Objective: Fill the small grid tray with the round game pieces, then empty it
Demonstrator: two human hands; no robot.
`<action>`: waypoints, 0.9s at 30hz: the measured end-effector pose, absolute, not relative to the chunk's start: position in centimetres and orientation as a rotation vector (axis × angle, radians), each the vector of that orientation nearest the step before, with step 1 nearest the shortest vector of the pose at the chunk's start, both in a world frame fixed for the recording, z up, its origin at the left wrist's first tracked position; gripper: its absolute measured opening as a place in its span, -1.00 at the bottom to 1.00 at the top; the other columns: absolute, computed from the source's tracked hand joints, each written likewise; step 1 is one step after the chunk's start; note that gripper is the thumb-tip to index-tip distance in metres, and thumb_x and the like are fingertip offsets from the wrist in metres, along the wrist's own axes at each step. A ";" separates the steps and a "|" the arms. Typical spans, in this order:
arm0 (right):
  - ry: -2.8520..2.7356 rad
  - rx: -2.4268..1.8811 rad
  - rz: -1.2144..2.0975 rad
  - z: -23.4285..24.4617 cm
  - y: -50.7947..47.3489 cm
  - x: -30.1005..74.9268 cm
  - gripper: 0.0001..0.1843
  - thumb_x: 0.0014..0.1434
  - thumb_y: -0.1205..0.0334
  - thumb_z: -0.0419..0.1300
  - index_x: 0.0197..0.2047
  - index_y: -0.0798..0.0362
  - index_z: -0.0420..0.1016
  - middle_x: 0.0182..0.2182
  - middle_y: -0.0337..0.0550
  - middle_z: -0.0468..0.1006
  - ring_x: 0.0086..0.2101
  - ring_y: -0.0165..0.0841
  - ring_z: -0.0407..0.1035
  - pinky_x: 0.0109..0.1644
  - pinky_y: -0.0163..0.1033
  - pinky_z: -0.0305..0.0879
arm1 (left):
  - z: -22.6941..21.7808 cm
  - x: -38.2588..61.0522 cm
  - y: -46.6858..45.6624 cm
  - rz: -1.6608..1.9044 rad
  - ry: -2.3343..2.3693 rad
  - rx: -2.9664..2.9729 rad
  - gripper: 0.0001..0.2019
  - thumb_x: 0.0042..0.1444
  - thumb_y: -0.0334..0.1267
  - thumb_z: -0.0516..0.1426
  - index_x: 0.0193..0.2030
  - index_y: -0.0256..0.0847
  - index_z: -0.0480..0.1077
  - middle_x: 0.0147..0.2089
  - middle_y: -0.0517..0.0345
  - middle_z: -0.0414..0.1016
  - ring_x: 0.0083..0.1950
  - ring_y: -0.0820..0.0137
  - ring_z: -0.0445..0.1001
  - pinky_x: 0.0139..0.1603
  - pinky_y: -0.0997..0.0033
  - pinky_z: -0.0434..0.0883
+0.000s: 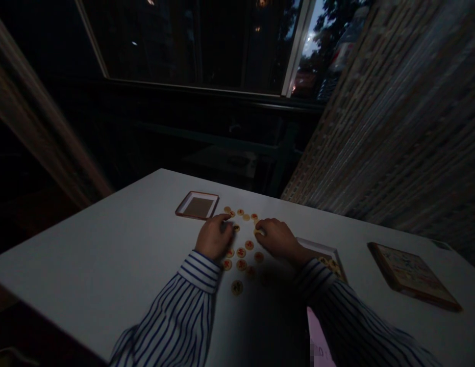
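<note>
Head view: the left hand [214, 237] curls narrowly, its fingertips [226, 219] at the xiangqi discs [241, 251], and the right hand [277, 239] closes narrowly at one disc [257, 232]; I cannot tell if either holds one. The discs lie between the hands on a white table [107, 244]. A shallow tray [197, 205] sits at 11 o'clock, a disc-filled tray [325, 257] at 3 o'clock, a wood-framed board [413, 275] beyond it

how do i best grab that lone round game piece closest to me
Pinch the lone round game piece by its rim, with thumb and finger on opposite sides, coming down from the near side. It lies flat on the white table, apart from the other pieces, so that side looks open and your fingertips should fit around it.
</note>
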State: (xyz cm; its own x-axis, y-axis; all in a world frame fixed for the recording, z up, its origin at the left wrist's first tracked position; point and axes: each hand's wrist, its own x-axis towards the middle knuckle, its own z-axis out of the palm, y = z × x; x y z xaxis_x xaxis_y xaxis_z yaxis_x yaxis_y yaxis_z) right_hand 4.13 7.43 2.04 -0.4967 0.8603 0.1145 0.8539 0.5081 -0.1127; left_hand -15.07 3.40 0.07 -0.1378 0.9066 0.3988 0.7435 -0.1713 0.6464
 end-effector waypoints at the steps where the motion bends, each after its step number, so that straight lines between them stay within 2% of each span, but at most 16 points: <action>1: -2.608 -1.502 0.040 1.9 7.3 4.0 -0.72 0.11 0.16 0.01 -0.19 0.03 0.46 -0.23 -0.04 0.51 -0.18 -0.23 0.33 -0.16 -0.21 0.11 | -0.1 -15.0 3.4 1.197 1.879 1.946 -0.70 0.07 -0.20 0.02 -0.10 -0.25 0.40 -0.19 -0.02 0.51 -0.15 0.26 0.47 -0.09 0.25 0.36; 10: -2.650 -1.524 0.044 1.8 7.2 4.0 -0.73 0.13 0.17 0.01 -0.17 0.02 0.44 -0.21 -0.05 0.50 -0.15 -0.23 0.29 -0.15 -0.20 0.07 | -0.7 -14.8 3.4 1.159 1.885 2.086 -0.70 0.06 -0.20 0.03 -0.09 -0.23 0.39 -0.10 -0.02 0.49 -0.05 0.24 0.43 -0.01 0.24 0.34; 17: -2.574 -1.458 0.163 1.9 7.4 4.3 -0.72 0.14 0.16 -0.01 -0.18 0.02 0.47 -0.23 -0.09 0.52 -0.19 -0.27 0.32 -0.14 -0.22 0.11 | -0.5 -14.4 3.3 1.087 1.897 2.107 -0.70 0.08 -0.21 0.02 -0.08 -0.25 0.39 -0.10 -0.01 0.49 -0.06 0.24 0.43 -0.01 0.23 0.35; 20: -2.396 -1.360 0.405 1.8 7.9 4.6 -0.71 0.12 0.12 0.02 -0.19 0.02 0.48 -0.28 -0.13 0.54 -0.27 -0.32 0.36 -0.19 -0.26 0.17 | -0.4 -14.1 3.2 1.108 1.856 2.147 -0.72 0.08 -0.23 0.02 -0.09 -0.25 0.39 -0.10 0.01 0.49 -0.07 0.25 0.43 -0.01 0.23 0.35; 23: -2.152 -1.270 0.784 1.7 8.6 4.6 -0.69 0.05 0.10 0.10 -0.22 0.09 0.50 -0.36 -0.14 0.55 -0.37 -0.35 0.38 -0.28 -0.28 0.23 | -0.4 -14.0 3.2 1.149 1.810 2.183 -0.73 0.08 -0.26 0.03 -0.10 -0.26 0.39 -0.12 0.01 0.49 -0.08 0.26 0.43 -0.01 0.22 0.36; 27: -1.856 -1.145 1.169 2.3 8.8 4.3 -0.67 -0.05 0.10 0.19 -0.26 0.15 0.50 -0.31 -0.09 0.55 -0.35 -0.36 0.39 -0.25 -0.27 0.27 | -0.3 -13.8 3.1 1.223 1.737 2.246 -0.75 0.05 -0.29 0.07 -0.11 -0.23 0.38 -0.14 0.03 0.49 -0.10 0.29 0.43 -0.03 0.24 0.37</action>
State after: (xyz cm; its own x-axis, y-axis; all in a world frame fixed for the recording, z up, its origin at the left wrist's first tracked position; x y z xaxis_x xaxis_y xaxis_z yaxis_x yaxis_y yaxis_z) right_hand 4.31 8.82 2.30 -0.4036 0.9120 0.0737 0.3275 0.2191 -0.9191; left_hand -13.79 3.09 -0.27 0.0559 0.8357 0.5464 0.7961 -0.3676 0.4808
